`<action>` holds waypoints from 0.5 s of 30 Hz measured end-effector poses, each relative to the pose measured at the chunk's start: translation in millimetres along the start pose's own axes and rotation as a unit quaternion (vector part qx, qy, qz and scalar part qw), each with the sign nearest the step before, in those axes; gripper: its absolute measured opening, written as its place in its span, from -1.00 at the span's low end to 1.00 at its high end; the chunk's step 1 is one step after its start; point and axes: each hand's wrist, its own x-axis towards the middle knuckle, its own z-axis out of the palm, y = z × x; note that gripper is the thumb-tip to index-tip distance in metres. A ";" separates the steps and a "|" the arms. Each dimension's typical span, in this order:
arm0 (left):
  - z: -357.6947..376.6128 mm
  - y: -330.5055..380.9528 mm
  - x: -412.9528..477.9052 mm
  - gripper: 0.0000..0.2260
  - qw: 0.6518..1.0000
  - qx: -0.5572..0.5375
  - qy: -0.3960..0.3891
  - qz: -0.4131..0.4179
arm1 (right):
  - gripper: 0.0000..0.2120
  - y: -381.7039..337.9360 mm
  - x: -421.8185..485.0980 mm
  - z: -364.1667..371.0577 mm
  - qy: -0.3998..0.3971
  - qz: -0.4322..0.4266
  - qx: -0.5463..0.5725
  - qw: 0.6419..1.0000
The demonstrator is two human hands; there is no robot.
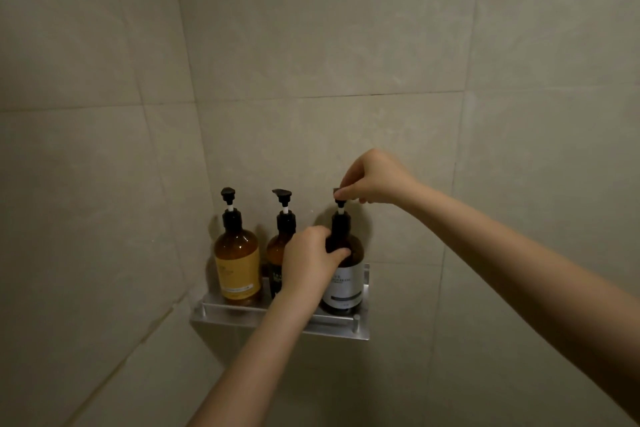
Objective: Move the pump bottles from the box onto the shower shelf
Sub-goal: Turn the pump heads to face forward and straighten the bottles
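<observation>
Three amber pump bottles stand upright on a metal shower shelf [225,315] fixed to the tiled wall. The left bottle [237,263] has a yellow label. The middle bottle [277,253] has a dark label and is partly hidden by my left hand [308,260]. The right bottle [346,284] carries a white label. My left hand wraps around the shoulder of this right bottle. My right hand [374,180] pinches its black pump head from above, hiding most of it. The box is out of view.
Beige tiled walls meet in a corner just left of the shelf. The shelf has a low front rail with posts at each end [356,322]. My forearms reach in from the lower middle and the right.
</observation>
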 end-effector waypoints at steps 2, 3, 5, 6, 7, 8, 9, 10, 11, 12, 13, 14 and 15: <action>1.4 -0.4 -0.4 -0.80 1.000 0.001 0.004 0.004 | -0.78 1.9 0.0 0.3 0.001 -0.001 0.005 1.000; 1.6 -0.5 -0.4 -0.80 1.000 0.003 0.005 0.004 | -0.79 2.2 0.0 1.3 0.005 -0.005 0.005 1.000; 1.5 -1.6 -0.1 -0.80 1.000 0.006 0.007 0.002 | -0.80 1.7 -0.7 3.3 0.001 -0.028 -0.002 1.000; 1.8 -2.2 -0.2 -0.80 1.000 0.006 0.009 0.004 | -0.80 1.5 -1.6 3.3 -0.011 -0.046 -0.008 0.999; 2.1 -2.5 -0.6 -0.80 1.000 0.003 0.010 0.007 | -0.79 1.9 -2.7 2.2 -0.030 -0.064 -0.009 0.997; 2.7 -2.5 -1.2 -0.78 1.000 0.000 0.012 0.011 | -0.77 3.2 -4.0 0.2 -0.051 -0.076 0.003 0.996; 3.3 -2.1 -2.1 -0.76 1.000 -0.003 0.014 0.014 | -0.75 4.9 -5.4 -2.1 -0.071 -0.081 0.026 0.994; 4.0 -1.6 -2.7 -0.75 1.000 -0.004 0.018 0.015 | -0.73 7.1 -6.6 -4.1 -0.085 -0.083 0.048 0.992; 4.6 -1.2 -3.1 -0.74 1.000 -0.005 0.022 0.014 | -0.72 9.5 -7.0 -5.2 -0.094 -0.085 0.062 0.990; 5.0 -0.9 -3.0 -0.73 1.000 -0.004 0.024 0.012 | -0.71 12.0 -7.0 -5.5 -0.101 -0.087 0.070 0.989; 5.3 -0.7 -2.9 -0.73 1.000 -0.003 0.025 0.012 | -0.70 14.1 -6.7 -4.9 -0.108 -0.087 0.078 0.987; 5.3 -0.8 -3.0 -0.73 1.000 -0.002 0.025 0.012 | -0.71 15.8 -6.1 -4.4 -0.115 -0.083 0.088 0.986; 5.1 -1.1 -2.8 -0.75 1.000 -0.002 0.025 0.012 | -0.73 17.4 -5.4 -3.9 -0.122 -0.077 0.104 0.984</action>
